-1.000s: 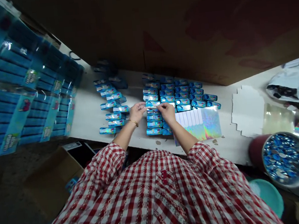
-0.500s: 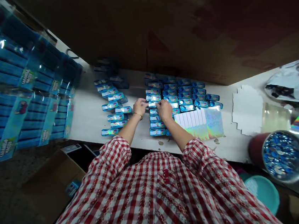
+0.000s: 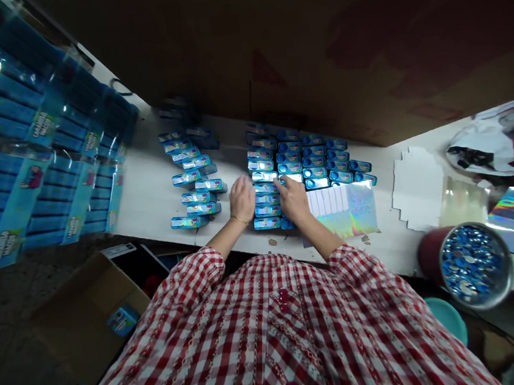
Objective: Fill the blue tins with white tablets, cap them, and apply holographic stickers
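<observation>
Several small blue boxes (image 3: 266,199) stand in a column between my hands, shiny top ends facing up. My left hand (image 3: 242,201) is at the column's left side, its fingers smeared by motion. Over the column's right side is my right hand (image 3: 293,201), index finger stretched out and touching or nearly touching the box tops; nothing shows in its fingers. More columns of blue boxes (image 3: 314,162) stand beyond it to the right. Near the right wrist lies a shiny holographic sheet with white strips (image 3: 337,205).
A looser group of blue boxes (image 3: 197,174) stands left on the white table (image 3: 144,192). Stacked clear-wrapped blue packs (image 3: 19,199) fill the far left. A big cardboard box (image 3: 269,44) blocks the back. At right are white card (image 3: 417,188) and a tin of blue gems (image 3: 473,264).
My hands have moved apart from their meeting place over the column. The left came down along its side; the right shifted slightly right, index finger now extended. The view shifted slightly.
</observation>
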Motion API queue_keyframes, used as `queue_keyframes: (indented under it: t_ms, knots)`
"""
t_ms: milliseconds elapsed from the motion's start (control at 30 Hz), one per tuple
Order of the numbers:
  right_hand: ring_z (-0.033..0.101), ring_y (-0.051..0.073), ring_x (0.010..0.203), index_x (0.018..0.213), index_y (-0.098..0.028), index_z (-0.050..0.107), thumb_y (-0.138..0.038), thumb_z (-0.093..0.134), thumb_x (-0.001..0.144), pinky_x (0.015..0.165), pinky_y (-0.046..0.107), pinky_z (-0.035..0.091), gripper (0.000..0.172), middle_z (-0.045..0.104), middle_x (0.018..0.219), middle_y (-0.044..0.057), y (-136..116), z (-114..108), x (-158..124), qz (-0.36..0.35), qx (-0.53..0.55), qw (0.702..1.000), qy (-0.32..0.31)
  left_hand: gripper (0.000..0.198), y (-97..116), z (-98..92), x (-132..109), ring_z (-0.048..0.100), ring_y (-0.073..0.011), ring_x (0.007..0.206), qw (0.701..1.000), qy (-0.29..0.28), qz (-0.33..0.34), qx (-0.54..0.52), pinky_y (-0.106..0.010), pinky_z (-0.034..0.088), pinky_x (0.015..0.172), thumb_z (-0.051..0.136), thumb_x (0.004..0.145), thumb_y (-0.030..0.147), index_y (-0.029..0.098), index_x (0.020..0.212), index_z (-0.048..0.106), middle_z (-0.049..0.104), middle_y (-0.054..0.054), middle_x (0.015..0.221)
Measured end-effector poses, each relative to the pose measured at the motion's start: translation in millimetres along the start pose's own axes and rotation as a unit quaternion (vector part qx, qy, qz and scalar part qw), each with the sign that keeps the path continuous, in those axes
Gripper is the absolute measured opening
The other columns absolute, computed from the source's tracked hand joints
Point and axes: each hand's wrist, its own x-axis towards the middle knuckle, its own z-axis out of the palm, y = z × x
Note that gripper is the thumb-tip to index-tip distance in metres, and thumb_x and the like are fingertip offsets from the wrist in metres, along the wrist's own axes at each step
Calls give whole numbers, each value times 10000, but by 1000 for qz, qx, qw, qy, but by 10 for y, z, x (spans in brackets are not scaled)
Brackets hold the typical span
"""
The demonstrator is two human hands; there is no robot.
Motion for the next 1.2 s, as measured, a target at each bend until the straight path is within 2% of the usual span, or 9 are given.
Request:
queue_keyframes:
  t_ms: [100, 167, 267, 400, 533, 733, 900, 1067, 1200]
  knots:
    - [333, 251, 1307, 1389, -137, 388, -199, 269, 936, 1063, 467, 223, 472, 403, 1425, 136, -55, 140, -251, 1, 29, 999, 43, 555, 195, 50, -186, 158, -262, 1411, 991, -65, 93, 74, -467, 156, 1132, 335, 906, 327, 82, 1403, 327, 259, -151, 1508]
    - [251, 258, 1366, 1399, -114, 365, -268, 270, 949, 1106, 528, 101, 485, 373, 1449, 135, -95, 247, -311, 5, 37, 998, 41, 560, 286, 113, -248, 131, -264, 1417, 981, -111, 105, 115, -488, 124, 1134, 330, 895, 279, 94, 1423, 297, 213, -137, 1527]
    - [216, 268, 1388, 1401, -98, 356, -339, 273, 957, 1112, 569, 15, 513, 343, 1466, 129, -121, 356, -279, 1, 47, 999, 20, 574, 310, 174, -257, 106, -263, 1422, 974, -134, 104, 147, -491, 117, 1135, 333, 873, 222, 117, 1435, 285, 163, -115, 1543]
    - [201, 262, 1398, 1397, -43, 347, -328, 278, 955, 1137, 529, 31, 531, 320, 1469, 159, -172, 406, -222, 0, 61, 998, 14, 570, 227, 136, -246, 119, -229, 1421, 972, -142, 107, 153, -482, 109, 1140, 300, 875, 198, 116, 1439, 275, 154, -94, 1547]
    - [194, 266, 1401, 1394, -11, 339, -313, 280, 951, 1144, 502, 91, 539, 292, 1474, 182, -370, 449, -156, 0, 84, 996, 17, 561, 88, 8, -266, 132, -215, 1418, 972, -147, 98, 157, -518, 41, 1140, 266, 887, 197, 127, 1443, 265, 175, -74, 1542]
    - [189, 245, 1405, 1377, -32, 385, -316, 325, 941, 1158, 458, 98, 524, 299, 1477, 163, -680, 455, 37, -18, 136, 991, 10, 577, -146, -179, -290, 126, -242, 1420, 973, -136, 56, 176, -540, 28, 1128, 269, 888, 227, 102, 1450, 235, 190, -132, 1532]
    - [147, 244, 1416, 1426, -92, 310, -384, 328, 939, 1150, 473, 119, 568, 252, 1504, 128, -552, 408, -71, -40, 166, 985, -9, 608, -26, -76, -440, 101, -267, 1421, 978, -112, 59, 165, -526, 89, 1127, 283, 877, 253, 59, 1450, 215, 184, -176, 1525]
    - [62, 241, 1427, 1479, -140, 133, -425, 259, 945, 1128, 497, 172, 618, 169, 1533, 113, -480, 451, -130, 60, 248, 967, 2, 754, 157, 47, -578, 66, -320, 1419, 972, -147, 66, 168, -563, 61, 1116, 407, 824, 467, 124, 1465, 210, 163, -155, 1536]
    - [64, 252, 1426, 1478, -120, 126, -449, 272, 936, 1121, 479, 210, 651, 150, 1535, 132, -621, 508, -16, 114, 289, 950, 16, 832, 98, -14, -547, 72, -329, 1417, 965, -173, 74, 180, -551, 66, 1120, 457, 784, 528, 133, 1470, 199, 173, -152, 1535]
